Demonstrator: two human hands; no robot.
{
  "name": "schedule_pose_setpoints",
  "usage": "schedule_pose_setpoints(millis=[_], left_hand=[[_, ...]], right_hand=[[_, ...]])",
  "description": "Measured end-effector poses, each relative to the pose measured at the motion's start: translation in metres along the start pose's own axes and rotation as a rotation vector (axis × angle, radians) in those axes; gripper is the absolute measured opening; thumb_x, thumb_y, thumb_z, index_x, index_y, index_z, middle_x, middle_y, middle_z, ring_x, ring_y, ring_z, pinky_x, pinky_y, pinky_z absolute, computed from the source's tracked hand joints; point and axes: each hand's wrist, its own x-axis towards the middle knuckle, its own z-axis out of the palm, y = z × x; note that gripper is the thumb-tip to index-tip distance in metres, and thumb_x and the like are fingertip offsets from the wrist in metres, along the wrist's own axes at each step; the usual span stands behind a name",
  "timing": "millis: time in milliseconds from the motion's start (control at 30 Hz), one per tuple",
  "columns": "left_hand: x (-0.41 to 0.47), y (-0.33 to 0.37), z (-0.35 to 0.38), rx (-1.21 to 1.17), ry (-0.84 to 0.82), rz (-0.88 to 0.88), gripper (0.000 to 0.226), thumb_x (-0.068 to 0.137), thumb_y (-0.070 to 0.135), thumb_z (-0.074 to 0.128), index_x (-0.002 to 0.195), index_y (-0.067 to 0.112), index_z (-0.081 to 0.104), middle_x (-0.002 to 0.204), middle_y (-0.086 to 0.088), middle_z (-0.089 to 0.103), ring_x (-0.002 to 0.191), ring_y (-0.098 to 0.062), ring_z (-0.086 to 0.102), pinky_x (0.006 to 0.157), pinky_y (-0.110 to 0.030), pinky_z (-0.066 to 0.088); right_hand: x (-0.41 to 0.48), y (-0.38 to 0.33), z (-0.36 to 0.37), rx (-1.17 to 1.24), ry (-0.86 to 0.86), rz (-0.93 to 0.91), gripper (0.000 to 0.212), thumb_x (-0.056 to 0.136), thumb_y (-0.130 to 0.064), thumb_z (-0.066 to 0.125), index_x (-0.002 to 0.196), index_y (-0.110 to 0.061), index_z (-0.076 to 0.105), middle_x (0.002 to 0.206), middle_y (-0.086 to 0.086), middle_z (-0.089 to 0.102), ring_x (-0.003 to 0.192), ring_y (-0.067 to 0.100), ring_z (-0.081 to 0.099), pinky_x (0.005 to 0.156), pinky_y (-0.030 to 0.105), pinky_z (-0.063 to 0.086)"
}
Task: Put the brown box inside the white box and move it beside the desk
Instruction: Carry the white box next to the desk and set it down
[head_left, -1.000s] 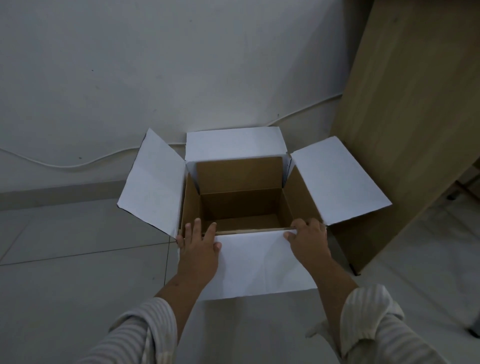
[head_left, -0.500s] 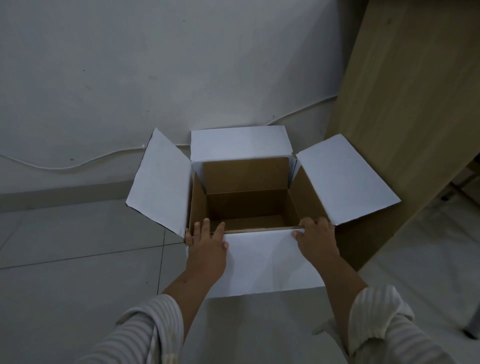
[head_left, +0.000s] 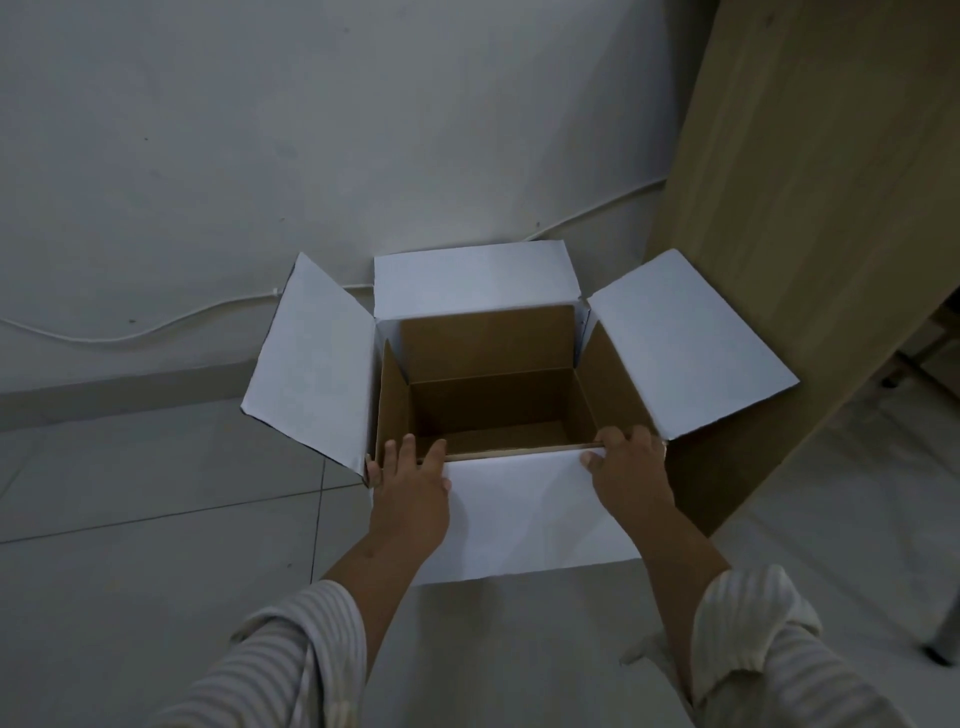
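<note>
The white box (head_left: 524, 514) stands on the floor with all its flaps spread open, its back against the wall. A brown box (head_left: 493, 358) sits nested inside it, open at the top and with nothing in it. My left hand (head_left: 410, 483) grips the near rim at the left corner, fingers hooked over the edge. My right hand (head_left: 628, 467) holds the near rim at the right corner, resting on the front flap. The desk's wooden side panel (head_left: 810, 218) rises directly right of the box, and the right flap (head_left: 691, 343) lies against it.
A white cable (head_left: 156, 332) runs along the grey wall behind the box. The floor is pale tile (head_left: 156, 545). A dark furniture foot (head_left: 940, 654) stands at the lower right, and a chair leg (head_left: 893, 379) shows beyond the desk panel.
The white box has slid a little to the right and away from me, closer to the desk panel. Both hands stayed on its near rim.
</note>
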Motion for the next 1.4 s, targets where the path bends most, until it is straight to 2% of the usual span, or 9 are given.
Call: schedule_pose_setpoints(millis=[400, 500, 633, 867, 1100, 1267, 1333, 1400], left_hand=[[0.002, -0.002, -0.001, -0.01, -0.027, -0.008, 0.053, 0.101, 0.028, 0.038, 0.151, 0.03, 0.021, 0.162, -0.01, 0.013, 0.15, -0.033, 0.004, 0.12, -0.048, -0.001], [-0.001, -0.002, -0.001, -0.014, -0.037, -0.01, 0.053, 0.101, 0.029, 0.037, 0.151, 0.031, 0.021, 0.162, -0.011, 0.01, 0.15, -0.033, 0.003, 0.12, -0.047, 0.0], [-0.005, -0.002, -0.001, 0.001, -0.041, -0.001, 0.054, 0.101, 0.03, 0.037, 0.151, 0.031, 0.019, 0.162, -0.012, 0.008, 0.15, -0.033, 0.002, 0.12, -0.047, 0.001], [-0.011, -0.003, -0.004, 0.014, -0.039, 0.003, 0.057, 0.101, 0.032, 0.033, 0.153, 0.026, 0.011, 0.163, -0.01, 0.002, 0.15, -0.032, -0.003, 0.12, -0.046, 0.0], [-0.016, -0.006, -0.007, 0.028, -0.018, 0.025, 0.056, 0.101, 0.034, 0.031, 0.153, 0.025, 0.013, 0.163, -0.009, 0.002, 0.15, -0.03, -0.004, 0.12, -0.045, -0.001], [-0.018, -0.009, -0.009, 0.038, -0.026, 0.041, 0.057, 0.1, 0.036, 0.032, 0.153, 0.024, 0.013, 0.163, -0.008, 0.002, 0.15, -0.03, -0.005, 0.12, -0.045, -0.001], [-0.021, -0.008, -0.01, 0.036, -0.048, 0.073, 0.062, 0.099, 0.043, 0.034, 0.153, 0.023, 0.012, 0.163, -0.008, 0.001, 0.15, -0.03, -0.006, 0.12, -0.046, -0.003], [-0.028, -0.005, -0.009, 0.054, -0.1, 0.155, 0.076, 0.093, 0.055, 0.04, 0.153, 0.023, 0.006, 0.163, -0.008, -0.003, 0.15, -0.03, -0.01, 0.119, -0.046, -0.006]], right_hand=[[0.002, -0.004, 0.002, 0.066, -0.018, 0.039, 0.037, 0.094, -0.034, 0.053, 0.126, -0.016, 0.055, 0.134, 0.011, 0.053, 0.128, 0.028, 0.042, 0.11, 0.04, 0.036], [-0.002, -0.006, 0.002, 0.106, -0.047, 0.071, 0.039, 0.095, -0.031, 0.051, 0.131, -0.015, 0.051, 0.145, 0.013, 0.043, 0.14, 0.033, 0.03, 0.117, 0.045, 0.027], [-0.008, -0.009, 0.002, 0.079, -0.072, 0.082, 0.043, 0.097, -0.031, 0.046, 0.137, -0.015, 0.044, 0.154, 0.014, 0.031, 0.146, 0.034, 0.018, 0.12, 0.045, 0.016], [-0.021, -0.026, 0.005, 0.026, -0.088, 0.076, 0.053, 0.098, -0.03, 0.043, 0.148, -0.022, 0.028, 0.16, 0.013, 0.013, 0.148, 0.039, 0.007, 0.119, 0.046, 0.017], [-0.03, -0.039, 0.007, 0.006, -0.093, 0.061, 0.052, 0.098, -0.03, 0.042, 0.148, -0.021, 0.028, 0.16, 0.014, 0.013, 0.148, 0.038, 0.008, 0.119, 0.047, 0.018], [-0.034, -0.039, 0.006, 0.032, -0.055, 0.11, 0.053, 0.097, -0.036, 0.042, 0.146, -0.019, 0.03, 0.158, 0.015, 0.019, 0.147, 0.038, 0.015, 0.12, 0.048, 0.021], [-0.037, -0.042, 0.005, 0.042, -0.056, 0.107, 0.054, 0.097, -0.038, 0.043, 0.146, -0.019, 0.031, 0.158, 0.014, 0.02, 0.147, 0.036, 0.016, 0.119, 0.048, 0.022], [-0.041, -0.047, 0.005, 0.037, -0.078, 0.077, 0.057, 0.095, -0.042, 0.045, 0.146, -0.021, 0.03, 0.159, 0.012, 0.019, 0.147, 0.035, 0.015, 0.119, 0.047, 0.021]])
